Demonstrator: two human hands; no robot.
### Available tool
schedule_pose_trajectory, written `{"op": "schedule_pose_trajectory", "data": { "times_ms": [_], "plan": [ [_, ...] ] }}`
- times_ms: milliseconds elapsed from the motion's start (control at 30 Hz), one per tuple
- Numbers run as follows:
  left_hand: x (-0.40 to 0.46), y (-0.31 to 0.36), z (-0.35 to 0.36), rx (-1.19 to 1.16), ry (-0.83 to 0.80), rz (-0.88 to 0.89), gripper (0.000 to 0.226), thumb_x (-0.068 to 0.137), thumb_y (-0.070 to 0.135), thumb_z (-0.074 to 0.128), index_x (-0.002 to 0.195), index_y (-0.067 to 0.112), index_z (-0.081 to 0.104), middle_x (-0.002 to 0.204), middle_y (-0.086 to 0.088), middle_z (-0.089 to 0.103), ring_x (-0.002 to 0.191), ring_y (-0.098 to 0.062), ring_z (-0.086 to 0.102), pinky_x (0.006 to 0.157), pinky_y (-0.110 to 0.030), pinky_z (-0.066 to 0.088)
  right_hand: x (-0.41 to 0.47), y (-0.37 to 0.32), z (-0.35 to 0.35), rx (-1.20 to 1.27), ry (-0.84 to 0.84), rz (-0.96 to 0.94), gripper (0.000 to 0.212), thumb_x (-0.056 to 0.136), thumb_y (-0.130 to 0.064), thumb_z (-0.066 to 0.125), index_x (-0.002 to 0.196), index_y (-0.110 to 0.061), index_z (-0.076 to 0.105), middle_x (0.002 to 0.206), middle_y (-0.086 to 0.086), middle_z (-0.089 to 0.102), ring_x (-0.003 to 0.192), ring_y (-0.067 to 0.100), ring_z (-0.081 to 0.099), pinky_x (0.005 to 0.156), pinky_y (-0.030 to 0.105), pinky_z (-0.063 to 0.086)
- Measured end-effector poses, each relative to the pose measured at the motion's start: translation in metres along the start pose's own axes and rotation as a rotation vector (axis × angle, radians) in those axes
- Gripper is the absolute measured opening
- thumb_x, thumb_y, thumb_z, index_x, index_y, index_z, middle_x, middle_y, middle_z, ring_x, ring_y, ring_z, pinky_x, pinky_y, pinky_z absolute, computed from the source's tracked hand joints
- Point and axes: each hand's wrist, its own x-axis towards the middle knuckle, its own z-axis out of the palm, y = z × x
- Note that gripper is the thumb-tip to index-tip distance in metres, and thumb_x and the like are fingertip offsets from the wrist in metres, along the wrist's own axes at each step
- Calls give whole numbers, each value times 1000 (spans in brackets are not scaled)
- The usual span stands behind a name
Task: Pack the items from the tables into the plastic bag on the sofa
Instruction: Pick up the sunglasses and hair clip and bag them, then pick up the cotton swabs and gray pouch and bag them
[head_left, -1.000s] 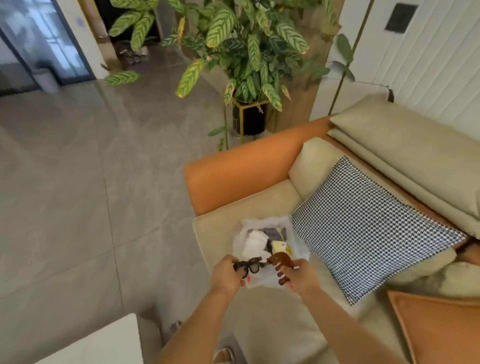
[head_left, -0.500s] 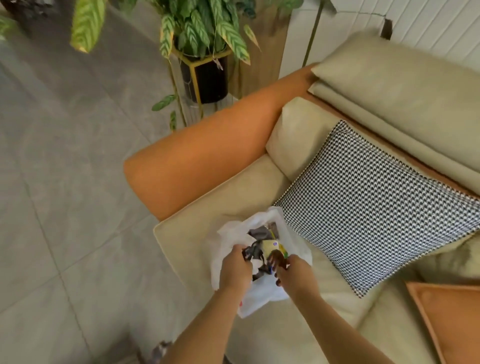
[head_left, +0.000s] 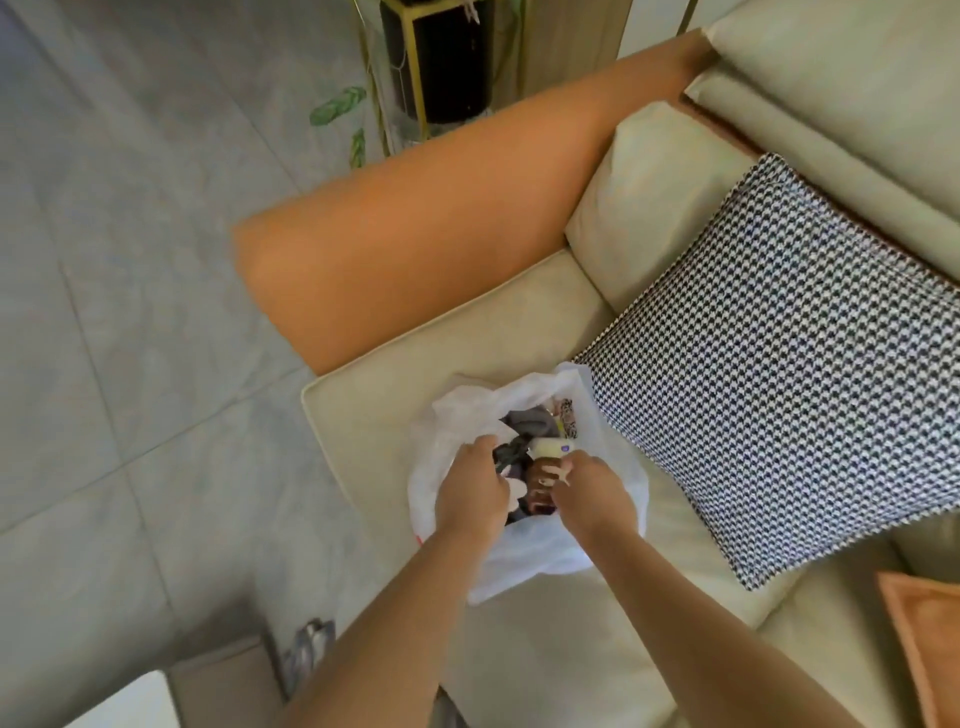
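Both hands are down in the mouth of the thin white plastic bag (head_left: 524, 556), which sits on the front corner of the cream sofa seat cushion (head_left: 415, 395), just beside the orange leather armrest. The left hand (head_left: 470, 493) is curled at the bag's left rim with its fingers tucked out of sight; whether it pinches the film, grips something inside, or simply rests there I cannot tell. The right hand (head_left: 592, 496) has its fingertips drawn together at the opening, just above a dark brown glossy item (head_left: 537, 486); contact is likely, but the frame is too blurred to say whether it is clamped on that piece or letting it go.

Between the two hands lie the bag's contents: grey and dark crumpled fabric (head_left: 524, 423) beyond the left knuckles, and a pale yellow packet with a purple mark (head_left: 550, 446) just ahead of the right fingertips. Past the right wrist, a black-and-white houndstooth cushion (head_left: 789, 374) lies against the bag's far side.

The risks, as I judge them: the bag is limp and stands near the seat's front edge, so a push from either hand could tip it toward the grey tiled floor (head_left: 130, 312). The film looks flimsy, and a hard or sharp item forced in could tear it. If the rim folds inward, a released item could slide onto the cushion instead.
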Motion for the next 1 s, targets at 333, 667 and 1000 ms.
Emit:
{"op": "schedule_pose_trajectory", "data": {
  "times_ms": [333, 667, 1000],
  "plan": [
    [-69, -25, -5, -2, -36, -190, 41, 94, 18, 41, 134, 21, 48, 120, -4, 65, 110, -25, 61, 93, -35, 50, -48, 6, 9, -118, -118, -114, 31, 92, -19, 45, 120, -12, 54, 117, 7, 62, 108, 27, 58, 84, 32, 47],
    [-167, -122, -3, 72, -53, -441, 34, 94, 36, 41, 117, 20, 60, 123, -2, 62, 116, -22, 58, 93, -30, 47, -120, -30, 80, -376, -352, -432, 19, 94, -26, 45, 107, -19, 57, 106, 2, 58, 112, 22, 54, 83, 28, 42],
    [-278, -248, 3, -144, -84, -753, 50, 93, 54, 37, 124, 21, 56, 130, 1, 59, 122, -21, 55, 102, -34, 44, -218, -79, 190, -602, -448, -636, 28, 89, -33, 46, 101, -14, 62, 109, 8, 66, 105, 26, 62, 85, 30, 48]
  ]
}}
